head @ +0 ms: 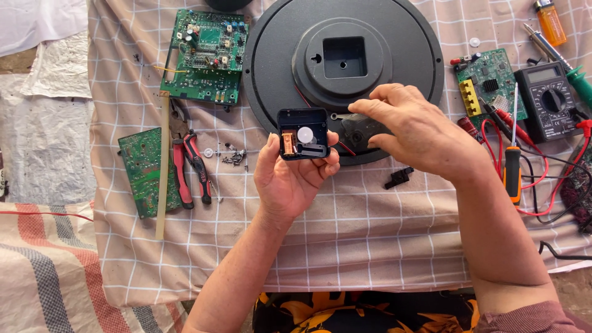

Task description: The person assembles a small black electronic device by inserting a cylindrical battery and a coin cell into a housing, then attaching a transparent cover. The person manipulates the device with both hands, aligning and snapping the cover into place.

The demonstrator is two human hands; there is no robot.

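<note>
Over the middle of the cloth-covered table, the left hand [290,179] clamps thumb and fingers on the side walls of the open clock movement [302,134], a light, rigid, likely fragile plastic box with exposed coil and gear, while the right hand [413,132] pinches its black cover [361,131].

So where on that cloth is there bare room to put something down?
The checked cloth is bare along its near edge, between the forearms, and below the pliers. It is crowded right, around the meter and red wires, and left of the clock back, by the circuit boards.
</note>
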